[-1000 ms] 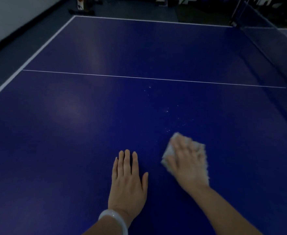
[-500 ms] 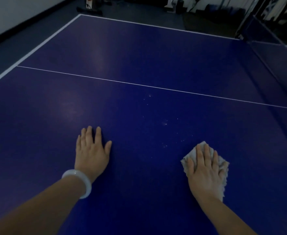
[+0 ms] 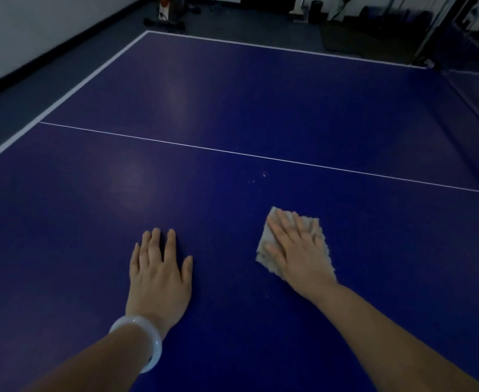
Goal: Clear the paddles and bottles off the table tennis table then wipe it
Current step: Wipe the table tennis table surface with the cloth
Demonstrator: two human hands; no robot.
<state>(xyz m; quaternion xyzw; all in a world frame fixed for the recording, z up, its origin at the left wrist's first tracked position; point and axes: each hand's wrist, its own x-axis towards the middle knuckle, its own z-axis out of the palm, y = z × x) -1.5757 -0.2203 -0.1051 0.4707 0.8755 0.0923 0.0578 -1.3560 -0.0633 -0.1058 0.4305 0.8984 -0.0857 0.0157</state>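
Note:
The blue table tennis table (image 3: 232, 114) fills the view, with a thin white centre line running across it. My right hand (image 3: 300, 250) lies flat with straight fingers on a pale crumpled cloth (image 3: 263, 251), pressing it onto the table. My left hand (image 3: 159, 270) rests flat on the bare surface to the left, fingers straight, a white bangle on its wrist. A few small white specks (image 3: 261, 179) lie just beyond the cloth. No paddles or bottles are in view.
The net (image 3: 476, 89) runs along the right side of the table. The table's white-lined left edge (image 3: 62, 94) borders a grey floor and white wall. Dark equipment (image 3: 167, 12) stands on the floor beyond the far edge.
My right hand has slid the cloth back and forth across the table, ending a little further forward towards the specks. My left hand stayed flat on the table while my view shifted.

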